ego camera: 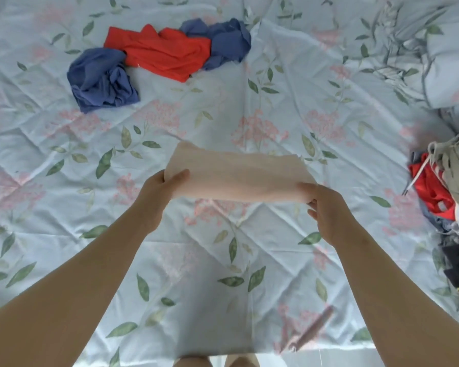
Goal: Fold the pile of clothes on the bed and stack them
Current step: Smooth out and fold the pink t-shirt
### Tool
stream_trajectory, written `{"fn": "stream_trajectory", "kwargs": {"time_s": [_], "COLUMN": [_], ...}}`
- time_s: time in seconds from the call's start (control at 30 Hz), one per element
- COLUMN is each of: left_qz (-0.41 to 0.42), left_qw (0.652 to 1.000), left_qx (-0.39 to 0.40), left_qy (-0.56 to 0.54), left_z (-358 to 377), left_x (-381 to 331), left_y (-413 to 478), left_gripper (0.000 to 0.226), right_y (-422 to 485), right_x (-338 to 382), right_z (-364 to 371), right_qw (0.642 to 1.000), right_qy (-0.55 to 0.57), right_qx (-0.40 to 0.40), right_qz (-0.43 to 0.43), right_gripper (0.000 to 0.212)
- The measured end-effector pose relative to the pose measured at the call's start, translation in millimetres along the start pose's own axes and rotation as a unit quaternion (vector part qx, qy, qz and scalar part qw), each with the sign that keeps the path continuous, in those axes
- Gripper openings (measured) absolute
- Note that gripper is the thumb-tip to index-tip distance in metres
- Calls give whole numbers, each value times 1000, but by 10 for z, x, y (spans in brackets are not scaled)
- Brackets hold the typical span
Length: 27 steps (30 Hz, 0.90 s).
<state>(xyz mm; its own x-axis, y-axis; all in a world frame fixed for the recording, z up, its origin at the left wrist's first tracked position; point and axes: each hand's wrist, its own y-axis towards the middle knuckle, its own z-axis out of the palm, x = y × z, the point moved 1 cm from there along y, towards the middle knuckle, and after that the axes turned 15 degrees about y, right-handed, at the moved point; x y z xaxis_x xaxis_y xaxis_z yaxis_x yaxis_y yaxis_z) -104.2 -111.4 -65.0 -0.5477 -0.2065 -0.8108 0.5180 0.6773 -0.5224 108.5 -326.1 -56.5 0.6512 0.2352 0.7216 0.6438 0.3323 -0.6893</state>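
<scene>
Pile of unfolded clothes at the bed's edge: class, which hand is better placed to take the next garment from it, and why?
Probably the right hand: the pile lies on its side; the left hand would have to cross over. Both now grip the beige cloth, so it must release first.

My one view comes from the head, facing forward and steeply down over the bed (223, 260). It sits close: both forearms run in from the bottom corners to the left hand (161, 190) and right hand (326, 207) at mid-frame. The wide lens bows the edges, and the pile of clothes (451, 197) at the right rim seems partly out of frame.
</scene>
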Motion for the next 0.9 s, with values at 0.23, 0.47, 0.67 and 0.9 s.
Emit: {"fn": "stream_trajectory", "kwargs": {"time_s": [0.23, 0.47, 0.67, 0.9], "left_qz": [-247, -201, -139, -81], "left_qw": [953, 961, 935, 962], "left_qx": [53, -14, -93, -102], "left_qy": [166, 189, 312, 238], "left_z": [260, 541, 589, 446], "left_x": [1466, 1792, 1773, 1611], "left_y": [-309, -10, 187, 351], "left_gripper": [35, 67, 41, 9], "right_y": [-40, 274, 553, 648], "right_x": [-1307, -1703, -1754, -1547], "right_z": [-514, -412, -249, -267], "right_qw": [980, 981, 979, 987], "right_qy": [-131, -127, -163, -124], "right_qx": [-53, -72, -111, -95], "right_qz": [142, 128, 48, -43], "right_gripper": [10, 53, 52, 16]}}
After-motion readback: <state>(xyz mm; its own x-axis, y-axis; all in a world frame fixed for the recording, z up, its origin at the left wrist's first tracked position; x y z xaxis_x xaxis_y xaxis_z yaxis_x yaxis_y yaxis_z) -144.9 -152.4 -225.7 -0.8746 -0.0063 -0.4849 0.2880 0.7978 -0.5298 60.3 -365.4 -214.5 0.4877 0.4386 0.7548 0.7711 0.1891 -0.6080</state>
